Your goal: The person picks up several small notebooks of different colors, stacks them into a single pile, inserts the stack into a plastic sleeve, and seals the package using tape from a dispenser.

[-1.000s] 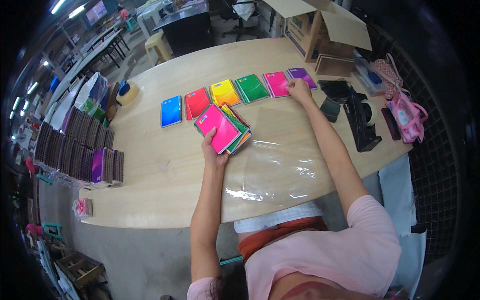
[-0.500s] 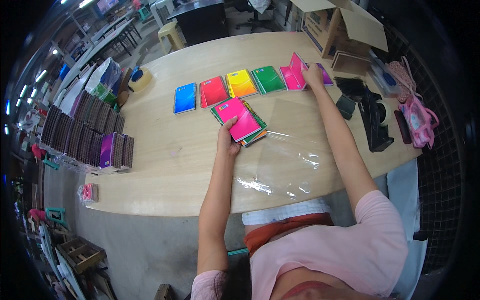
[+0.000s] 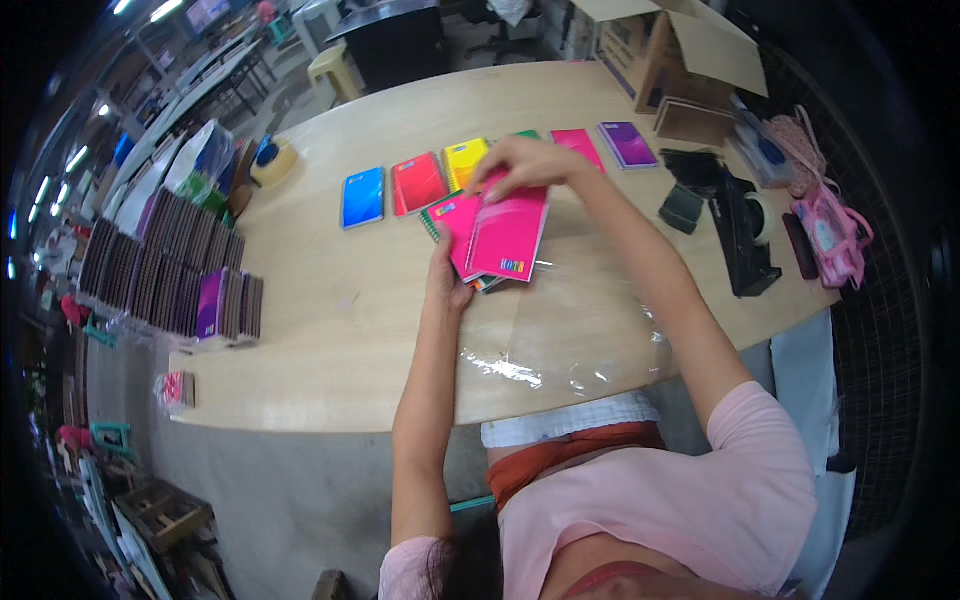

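Note:
My left hand [image 3: 452, 272] is closed on a small stack of spiral notebooks, with a pink cover [image 3: 458, 225] on top and a green one's edge under it. Over that stack my right hand [image 3: 525, 165] grips another pink notebook [image 3: 512, 235] by its upper end, overlapping the stack. Behind my hands runs a row on the table: a blue notebook [image 3: 362, 197], a red notebook [image 3: 418, 184], a yellow notebook [image 3: 464, 158], a green notebook [image 3: 528, 134] mostly hidden by my right hand, a pink notebook [image 3: 577, 147] and a purple notebook [image 3: 628, 145].
Clear plastic film [image 3: 570, 350] lies before me on the table [image 3: 320, 370]. Stacked notebooks [image 3: 160, 265] stand at the left, near a tape roll [image 3: 273, 163]. At the right are a black tape dispenser [image 3: 740, 240], a pink pouch [image 3: 832, 235] and an open cardboard box [image 3: 640, 60].
My right hand has come from the row's right end to the stack, bringing a pink notebook. In the row, one pink notebook and the whole purple one now show. My left hand stays put.

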Available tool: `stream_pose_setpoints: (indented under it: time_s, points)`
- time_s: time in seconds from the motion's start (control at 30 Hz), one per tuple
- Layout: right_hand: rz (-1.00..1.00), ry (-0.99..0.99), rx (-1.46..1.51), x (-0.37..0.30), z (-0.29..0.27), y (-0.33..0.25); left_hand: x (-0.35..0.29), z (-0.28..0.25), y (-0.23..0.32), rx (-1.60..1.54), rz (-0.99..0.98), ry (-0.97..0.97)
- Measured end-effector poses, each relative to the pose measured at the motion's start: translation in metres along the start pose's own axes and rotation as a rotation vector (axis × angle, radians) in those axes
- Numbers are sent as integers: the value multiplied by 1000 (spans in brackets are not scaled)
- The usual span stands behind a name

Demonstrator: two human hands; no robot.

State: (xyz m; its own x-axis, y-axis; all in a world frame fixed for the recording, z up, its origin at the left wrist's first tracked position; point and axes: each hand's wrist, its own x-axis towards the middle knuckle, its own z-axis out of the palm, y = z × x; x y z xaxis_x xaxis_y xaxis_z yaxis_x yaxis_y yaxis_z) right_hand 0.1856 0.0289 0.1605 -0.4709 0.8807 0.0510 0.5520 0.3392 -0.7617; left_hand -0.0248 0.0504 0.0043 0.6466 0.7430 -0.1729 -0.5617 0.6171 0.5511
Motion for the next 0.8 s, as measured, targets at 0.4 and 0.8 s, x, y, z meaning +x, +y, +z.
stream_pose_setpoints:
  time_s: [0.4, 0.8]
  points:
    - [812, 922, -714, -45, -37, 174, -14, 5, 1, -88, 36, -17]
    - [1042, 983, -506, -142, -84, 224, -17, 4, 1, -106, 92, 28]
